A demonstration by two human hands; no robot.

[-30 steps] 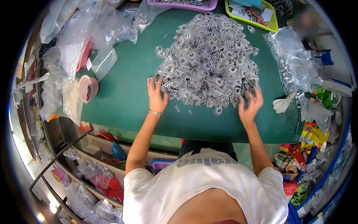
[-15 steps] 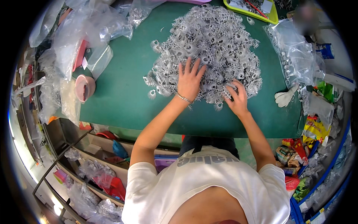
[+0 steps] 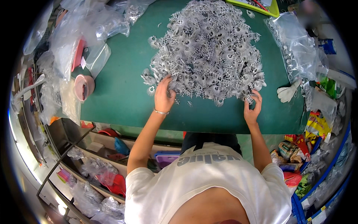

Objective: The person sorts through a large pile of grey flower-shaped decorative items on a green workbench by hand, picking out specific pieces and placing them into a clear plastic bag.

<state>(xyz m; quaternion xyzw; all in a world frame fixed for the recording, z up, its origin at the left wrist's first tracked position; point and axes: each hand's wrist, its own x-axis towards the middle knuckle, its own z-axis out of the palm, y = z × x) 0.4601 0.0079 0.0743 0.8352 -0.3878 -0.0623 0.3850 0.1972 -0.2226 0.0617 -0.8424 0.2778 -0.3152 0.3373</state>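
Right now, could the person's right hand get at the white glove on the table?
Probably yes: the right hand is at the lower right edge of the gray pile, the white glove lies farther right, and only green tabletop shows between hand and glove.

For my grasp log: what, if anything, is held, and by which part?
Cannot tell: left hand and right hand touch the grey pile, grip unclear.
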